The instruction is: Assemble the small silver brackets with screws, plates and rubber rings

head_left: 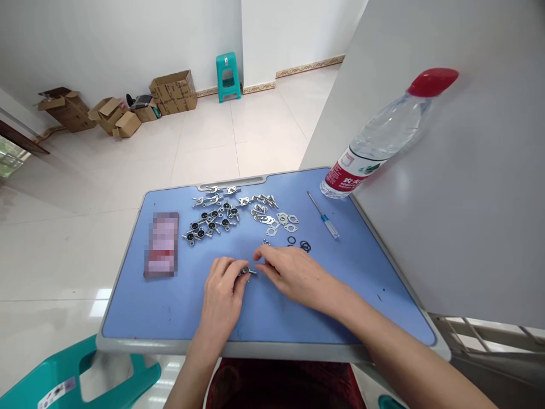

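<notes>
My left hand (224,288) is closed on a small metal fitting (246,271), its thumb and fingertips around the body and a short metal stem sticking out to the right. Just right of it is my right hand (293,271), thumb and forefinger a little apart and no object visible between them. Beyond that hand lie tiny screws (265,242) and black rubber rings (305,245), partly covered by it. Farther back are flat metal gaskets (290,228). Several similar fittings with black discs (212,226) stand grouped behind my left hand.
On the blue table (140,309) lie a screwdriver (324,216), a blurred flat rectangle (162,245) and more metal fittings (214,200). A large water bottle (374,142) stands at the back right, beside a grey panel (468,216). Green stools (229,85) and cardboard boxes (174,94) are on the floor.
</notes>
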The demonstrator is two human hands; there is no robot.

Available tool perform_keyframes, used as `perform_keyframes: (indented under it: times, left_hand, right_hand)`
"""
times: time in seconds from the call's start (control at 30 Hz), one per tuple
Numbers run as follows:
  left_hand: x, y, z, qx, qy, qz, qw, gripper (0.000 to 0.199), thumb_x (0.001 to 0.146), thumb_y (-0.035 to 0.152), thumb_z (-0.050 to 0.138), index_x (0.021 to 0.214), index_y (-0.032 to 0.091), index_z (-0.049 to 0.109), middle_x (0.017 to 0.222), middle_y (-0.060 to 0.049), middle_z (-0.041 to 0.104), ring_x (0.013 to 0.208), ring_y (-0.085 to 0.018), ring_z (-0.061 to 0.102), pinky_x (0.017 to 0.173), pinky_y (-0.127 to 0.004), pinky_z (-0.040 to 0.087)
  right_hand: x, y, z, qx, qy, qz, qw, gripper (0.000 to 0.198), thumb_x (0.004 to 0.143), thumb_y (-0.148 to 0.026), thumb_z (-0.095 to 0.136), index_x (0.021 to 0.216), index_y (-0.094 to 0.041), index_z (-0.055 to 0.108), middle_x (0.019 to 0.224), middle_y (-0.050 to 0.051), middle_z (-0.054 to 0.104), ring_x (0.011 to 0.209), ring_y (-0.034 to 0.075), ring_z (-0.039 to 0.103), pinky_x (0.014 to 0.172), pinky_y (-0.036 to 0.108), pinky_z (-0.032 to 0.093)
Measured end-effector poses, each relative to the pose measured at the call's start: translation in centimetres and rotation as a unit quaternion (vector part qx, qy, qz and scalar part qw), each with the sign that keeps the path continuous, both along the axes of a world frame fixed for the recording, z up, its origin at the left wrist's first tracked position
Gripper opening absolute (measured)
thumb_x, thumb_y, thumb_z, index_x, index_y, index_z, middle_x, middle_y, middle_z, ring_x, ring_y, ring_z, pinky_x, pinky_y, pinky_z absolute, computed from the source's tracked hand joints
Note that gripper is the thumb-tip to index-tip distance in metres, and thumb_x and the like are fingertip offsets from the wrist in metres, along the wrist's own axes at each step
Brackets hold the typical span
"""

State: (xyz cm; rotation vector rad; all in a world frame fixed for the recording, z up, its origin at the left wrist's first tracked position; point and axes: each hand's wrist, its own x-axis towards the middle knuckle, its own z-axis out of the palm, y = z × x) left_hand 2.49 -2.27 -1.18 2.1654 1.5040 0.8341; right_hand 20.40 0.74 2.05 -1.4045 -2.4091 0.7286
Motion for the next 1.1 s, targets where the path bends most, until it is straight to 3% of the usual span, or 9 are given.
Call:
perform_keyframes:
  times: [0.2,0.33,0.47,0.67,0.87,1.03,1.1]
  left_hand:
    - [-0.1,-0.1,0.0,0.039,0.028,-0.003,0.999,0.01,0.094,0.015,0.053,0.088,0.02,0.058,0.082,-0.001,0.062,0.079,-0.019,0.054,0.075,-0.034,0.044]
    - [0.0,-0.2,0.1,0.052,0.03,-0.005,0.998,0.012,0.095,0.014,0.052,0.086,0.021,0.057,0.079,0.001,0.062,0.079,-0.019,0.055,0.083,-0.036,0.041]
    - [0.0,-0.1,0.1,0.059,0.034,0.008,0.998,0.011,0.095,0.015,0.052,0.086,0.021,0.053,0.08,0.001,0.064,0.076,-0.018,0.056,0.08,-0.035,0.039]
    - [0.0,0.0,0.0,0.056,0.053,0.006,0.997,0.017,0.095,0.016,0.051,0.079,0.021,0.049,0.075,0.003,0.06,0.073,-0.017,0.054,0.078,-0.034,0.037]
    - [0.0,0.0,0.0,0.057,0.055,0.006,0.997,0.018,0.095,0.016,0.051,0.078,0.021,0.048,0.075,0.003,0.059,0.074,-0.017,0.053,0.078,-0.034,0.036]
    - [0.0,-0.1,0.0,0.052,0.057,0.006,0.997,0.019,0.095,0.016,0.051,0.077,0.021,0.046,0.074,0.003,0.058,0.073,-0.017,0.052,0.078,-0.033,0.036]
    - [0.0,-0.1,0.0,0.052,0.057,0.007,0.997,0.019,0.095,0.015,0.051,0.077,0.021,0.047,0.074,0.003,0.058,0.073,-0.016,0.052,0.078,-0.033,0.037]
  right_hand:
    - [-0.6,0.1,0.1,-0.073,-0.059,0.016,0.995,0.011,0.091,-0.013,0.055,0.088,-0.017,0.064,0.076,0.005,0.07,0.07,0.02,0.064,0.057,0.027,0.031]
    - [-0.2,0.3,0.2,-0.083,-0.005,-0.01,0.996,0.012,0.094,-0.016,0.05,0.089,-0.018,0.061,0.08,0.004,0.07,0.072,0.019,0.063,0.061,0.027,0.037]
    - [0.5,0.4,0.4,-0.043,0.083,-0.038,0.995,0.017,0.1,-0.02,0.037,0.096,-0.019,0.054,0.088,0.006,0.068,0.076,0.019,0.062,0.067,0.03,0.044]
    - [-0.2,-0.1,-0.6,0.088,0.138,-0.031,0.986,0.019,0.097,-0.014,0.033,0.11,-0.017,0.047,0.098,0.011,0.063,0.086,0.023,0.061,0.072,0.038,0.05]
    - [-0.9,-0.4,-0.9,0.068,0.19,-0.026,0.979,0.036,0.088,-0.008,0.05,0.121,-0.02,0.041,0.088,0.004,0.063,0.078,0.019,0.062,0.067,0.032,0.051]
    - [-0.5,-0.2,-0.5,0.123,0.254,-0.032,0.959,0.009,0.094,-0.015,0.051,0.1,-0.021,0.053,0.086,0.003,0.067,0.079,0.017,0.063,0.072,0.03,0.05]
    - [-0.3,-0.1,-0.3,0.133,0.277,-0.046,0.95,0.006,0.096,-0.018,0.049,0.098,-0.02,0.055,0.086,0.003,0.067,0.077,0.016,0.063,0.072,0.029,0.05]
